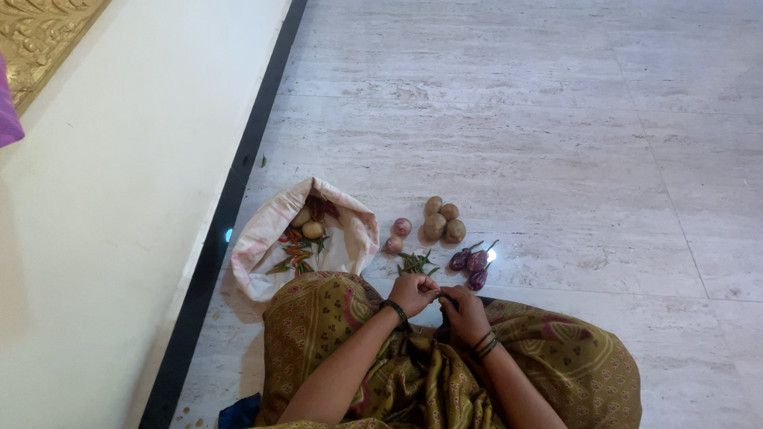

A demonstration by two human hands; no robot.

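Left hand: the left hand [413,293] hovers over the lap, fingers curled in against the fingers of the other hand; a dark bangle sits on its wrist.
Right hand: the right hand [463,313] meets the left, fingers bent and pinched together; whether they grip anything is too small to tell. Dark bangles ring this wrist.
Green chillies: a small heap of green chillies [416,262] lies on the floor just beyond the two hands, the nearest thing to them.
Small brinjals: three purple brinjals [473,262] with stalks lie just beside the chillies, on their right.
Onions: two reddish onions [397,234] sit a little further out, near the bag.
Potatoes: four brown potatoes [443,221] cluster together, touching, beyond the brinjals.
Cloth bag: a pale cloth bag [266,251] lies open on the floor against the black border strip at the wall, holding potatoes, red and green chillies and leaves.
Floor: pale marble-look floor [568,126] carries everything.
Clothing: olive patterned cloth [572,361] covers the knees.
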